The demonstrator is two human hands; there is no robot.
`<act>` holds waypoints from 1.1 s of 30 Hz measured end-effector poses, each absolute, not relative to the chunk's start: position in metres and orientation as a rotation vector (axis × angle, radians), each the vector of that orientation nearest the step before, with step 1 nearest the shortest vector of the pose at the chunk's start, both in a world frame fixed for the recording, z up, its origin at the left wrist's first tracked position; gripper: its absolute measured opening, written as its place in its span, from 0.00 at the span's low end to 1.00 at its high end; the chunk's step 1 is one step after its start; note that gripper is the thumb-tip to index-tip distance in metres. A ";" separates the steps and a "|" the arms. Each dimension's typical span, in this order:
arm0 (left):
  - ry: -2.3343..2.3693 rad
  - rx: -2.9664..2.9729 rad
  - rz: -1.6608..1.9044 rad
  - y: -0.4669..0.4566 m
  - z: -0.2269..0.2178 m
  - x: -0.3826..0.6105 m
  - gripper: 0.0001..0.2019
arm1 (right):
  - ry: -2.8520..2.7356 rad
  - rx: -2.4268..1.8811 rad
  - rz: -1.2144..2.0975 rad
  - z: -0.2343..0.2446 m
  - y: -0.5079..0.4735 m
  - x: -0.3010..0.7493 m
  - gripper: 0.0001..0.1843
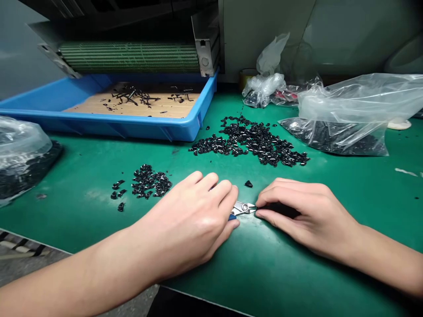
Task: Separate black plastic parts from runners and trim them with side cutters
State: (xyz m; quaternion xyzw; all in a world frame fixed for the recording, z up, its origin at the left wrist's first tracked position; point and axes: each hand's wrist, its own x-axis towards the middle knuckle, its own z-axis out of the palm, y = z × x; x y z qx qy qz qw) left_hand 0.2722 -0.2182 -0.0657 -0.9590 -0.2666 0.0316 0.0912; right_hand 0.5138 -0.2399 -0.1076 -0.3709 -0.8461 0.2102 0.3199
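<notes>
My left hand (pixel 205 211) is wrapped round a pair of small side cutters (pixel 243 207) with blue handles, their metal jaws pointing right. At the tips of those jaws, the thumb and fingers of my right hand (pixel 302 209) are pinched together. Whatever they hold is mostly hidden, perhaps a small black part. Just beyond the cutters lies one loose black piece (pixel 248 184). A large pile of shiny black plastic parts (pixel 254 141) spreads behind my hands. To the left of my left hand is a smaller pile of black parts (pixel 150 181).
A blue tray (pixel 132 125) holding thin black scraps stands at the back left, under a machine with a green ribbed front (pixel 132 57). Clear plastic bags of black parts lie at the right (pixel 346 132) and left (pixel 23 158). The green table (pixel 280 273) ends near me.
</notes>
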 end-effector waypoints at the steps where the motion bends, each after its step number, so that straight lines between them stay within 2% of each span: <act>1: -0.782 -2.857 0.097 -0.217 -0.064 0.273 0.21 | -2.218 -0.984 0.548 -0.107 -0.240 0.513 0.04; 11: -0.650 -2.902 0.174 -0.206 -0.053 0.276 0.17 | -2.284 -0.924 0.558 -0.103 -0.234 0.521 0.09; 21: -0.437 -2.773 0.199 -0.200 -0.053 0.277 0.18 | -2.214 -0.991 0.529 -0.102 -0.235 0.516 0.09; 33: -0.227 -2.737 0.180 -0.190 -0.053 0.280 0.12 | -2.256 -0.960 0.545 -0.101 -0.235 0.519 0.10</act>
